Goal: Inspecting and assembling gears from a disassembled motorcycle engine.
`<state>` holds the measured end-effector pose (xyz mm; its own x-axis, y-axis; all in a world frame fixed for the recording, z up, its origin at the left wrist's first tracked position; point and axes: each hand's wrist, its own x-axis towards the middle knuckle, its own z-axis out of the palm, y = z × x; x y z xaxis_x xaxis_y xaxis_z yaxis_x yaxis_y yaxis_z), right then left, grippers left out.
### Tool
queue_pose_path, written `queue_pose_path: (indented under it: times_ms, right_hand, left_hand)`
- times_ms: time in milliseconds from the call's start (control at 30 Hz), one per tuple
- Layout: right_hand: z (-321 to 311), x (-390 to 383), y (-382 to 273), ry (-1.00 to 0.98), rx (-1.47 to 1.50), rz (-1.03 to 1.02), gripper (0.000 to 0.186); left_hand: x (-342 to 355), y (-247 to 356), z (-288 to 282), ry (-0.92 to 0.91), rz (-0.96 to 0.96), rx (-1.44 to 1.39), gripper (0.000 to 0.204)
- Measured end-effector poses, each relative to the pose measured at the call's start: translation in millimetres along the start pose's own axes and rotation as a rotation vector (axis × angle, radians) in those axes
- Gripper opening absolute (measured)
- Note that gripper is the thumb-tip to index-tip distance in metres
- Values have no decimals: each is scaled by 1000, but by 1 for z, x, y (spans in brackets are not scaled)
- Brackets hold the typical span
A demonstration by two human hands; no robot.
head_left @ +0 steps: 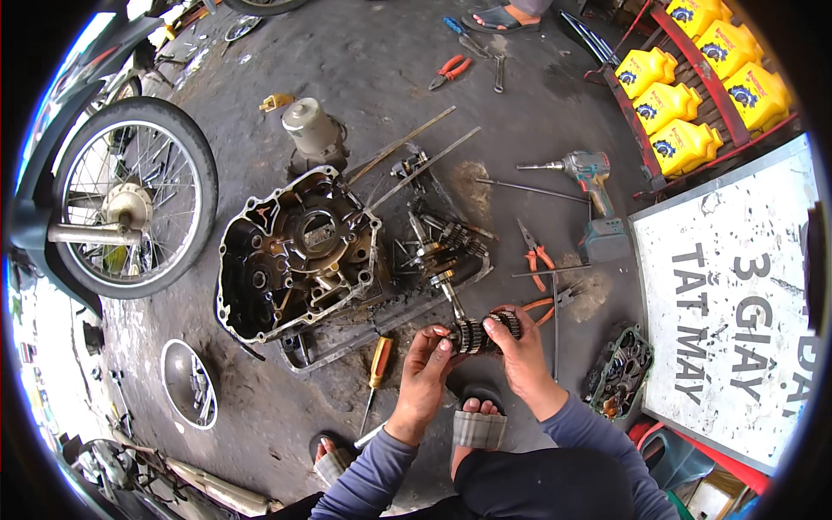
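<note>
A gear shaft (pixel 472 336) with several dark toothed gears lies level between my two hands. My left hand (pixel 426 368) has its fingers closed round the left end. At the other end, my right hand (pixel 522 347) grips the gears with thumb and fingers. Just beyond my hands, more gears and shafts (pixel 442 251) lie in a heap on a metal tray (pixel 347 334). An engine case half (pixel 299 251), oily inside and with its cavity facing up, sits to the left of them. A screwdriver with a yellow handle (pixel 380 360) lies on the floor near my left hand.
Pliers (pixel 536 251), a cordless impact driver (pixel 594 186) and thin rods lie to the right. A second engine cover (pixel 620 373) rests beside a white sign board (pixel 719 269). A bowl of small parts (pixel 189 384) and a motorbike wheel (pixel 134 195) are left. Yellow bottles (pixel 667 108) fill a red rack.
</note>
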<state>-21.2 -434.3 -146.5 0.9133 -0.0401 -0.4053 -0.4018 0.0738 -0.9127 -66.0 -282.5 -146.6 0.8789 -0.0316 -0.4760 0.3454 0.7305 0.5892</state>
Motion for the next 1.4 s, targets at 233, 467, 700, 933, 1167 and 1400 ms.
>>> queue_pose_path:
  times_ms: [233,467,700,933,1167,1400]
  right_hand:
    - [-15,41,-25,-271,-373,102,45]
    - [-6,65,-44,-466,-192,139,58]
    - [-1,77,-119,-573,-1090,-53,85]
    - [3,133,-88,-776,-897,-606,86]
    - [8,150,-91,-759,-590,-530,72]
    - [25,208,-95,-702,-679,-594,76]
  left_hand:
    - [52,-4,11,105,107,-12,20]
    - [98,13,36,97,147,-19,24]
    - [115,20,29,162,-142,-255,33]
    - [131,29,28,154,-79,-100,24]
    - [129,41,40,159,70,-67,27]
    - [80,18,25,201,252,1,35]
